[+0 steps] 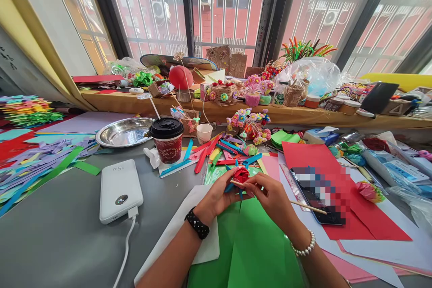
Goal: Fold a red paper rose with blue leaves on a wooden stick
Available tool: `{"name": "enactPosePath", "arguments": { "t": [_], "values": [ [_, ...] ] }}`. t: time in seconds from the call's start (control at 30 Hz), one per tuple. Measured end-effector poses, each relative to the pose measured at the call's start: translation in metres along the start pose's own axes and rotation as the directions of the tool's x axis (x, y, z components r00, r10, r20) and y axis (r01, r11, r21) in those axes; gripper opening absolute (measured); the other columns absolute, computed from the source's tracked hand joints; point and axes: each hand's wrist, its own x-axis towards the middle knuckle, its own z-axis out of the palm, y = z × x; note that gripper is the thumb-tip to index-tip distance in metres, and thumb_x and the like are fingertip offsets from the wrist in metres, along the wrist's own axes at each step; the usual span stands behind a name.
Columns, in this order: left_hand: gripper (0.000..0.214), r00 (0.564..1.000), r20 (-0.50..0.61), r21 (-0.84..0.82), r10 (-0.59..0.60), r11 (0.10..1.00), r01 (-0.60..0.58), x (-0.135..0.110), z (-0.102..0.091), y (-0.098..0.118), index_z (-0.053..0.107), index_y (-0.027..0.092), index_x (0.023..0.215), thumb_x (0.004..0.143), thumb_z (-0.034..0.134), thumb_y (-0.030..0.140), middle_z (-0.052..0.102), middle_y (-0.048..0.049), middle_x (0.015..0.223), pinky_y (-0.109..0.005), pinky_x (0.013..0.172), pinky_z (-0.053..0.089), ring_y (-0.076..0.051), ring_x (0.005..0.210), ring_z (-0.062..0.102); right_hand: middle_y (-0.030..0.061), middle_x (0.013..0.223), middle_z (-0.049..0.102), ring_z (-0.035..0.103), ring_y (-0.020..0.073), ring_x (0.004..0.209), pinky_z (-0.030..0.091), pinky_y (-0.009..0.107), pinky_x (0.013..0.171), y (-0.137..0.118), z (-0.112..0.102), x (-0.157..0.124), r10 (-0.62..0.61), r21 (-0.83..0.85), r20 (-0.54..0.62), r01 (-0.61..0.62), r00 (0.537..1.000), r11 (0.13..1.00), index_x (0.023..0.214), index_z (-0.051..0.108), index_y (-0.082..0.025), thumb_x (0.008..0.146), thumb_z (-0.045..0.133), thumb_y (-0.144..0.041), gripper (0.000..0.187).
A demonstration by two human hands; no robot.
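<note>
A red paper flower (241, 174) with blue strips sticking out around it rests in my left hand (218, 192), whose fingers curl round it from the left and below. Between the fingers of my right hand (266, 192) is a thin wooden stick (308, 208); its near tip touches the flower's front, and its other end points to the lower right. Below both hands lie green paper sheets (258, 247) and a white sheet (182, 220). Cut paper strips (211, 153) in red, blue and green are scattered just beyond the flower.
To the left are a white power bank (121, 191) with a cable, a lidded cup (167, 141) and a steel plate (123, 132). A phone (313, 195) lies on red paper (378, 216) at the right. Craft flowers (253, 121) stand near the crowded window ledge.
</note>
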Motion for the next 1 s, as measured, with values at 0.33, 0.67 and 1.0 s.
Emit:
{"name": "enactPosePath", "arguments": {
  "t": [0.33,0.67,1.0],
  "values": [
    [0.018,1.000,0.024,0.022,0.004,1.000,-0.005,0.0021,-0.0022,-0.0018,0.055,0.014,0.066,0.075,0.051,0.029,0.057,0.0003,0.058,-0.036,0.069,0.048,-0.011,0.054,0.055,0.0010,0.070,0.054,0.052,0.0129,0.061,0.043,0.023,0.052,0.0028,0.0036,-0.0005,0.102,0.127,0.026,-0.104,0.994,0.986,0.069,0.057,-0.019,0.077,0.053,-0.030,0.015],
    [0.017,0.998,0.057,0.022,0.013,1.000,-0.014,0.0006,-0.0016,-0.0003,0.057,0.013,0.069,0.075,0.052,0.028,0.056,0.0007,0.057,-0.033,0.067,0.049,-0.010,0.052,0.053,0.0024,0.073,0.055,0.055,0.0144,0.065,0.045,0.025,0.053,0.0042,0.0045,-0.0008,0.067,0.121,-0.005,-0.065,0.998,0.990,0.068,0.057,-0.018,0.076,0.055,-0.030,0.014],
    [0.019,0.996,0.084,-0.026,-0.008,1.000,0.010,0.0009,-0.0015,-0.0001,0.059,0.013,0.071,0.077,0.048,0.028,0.058,-0.0007,0.062,-0.034,0.070,0.048,-0.011,0.056,0.055,0.0031,0.076,0.054,0.053,0.0159,0.071,0.046,0.028,0.061,0.0040,0.0089,-0.0021,-0.030,-0.026,-0.092,0.027,0.995,0.999,0.074,0.054,-0.019,0.078,0.052,-0.020,0.005]
  ]
}}
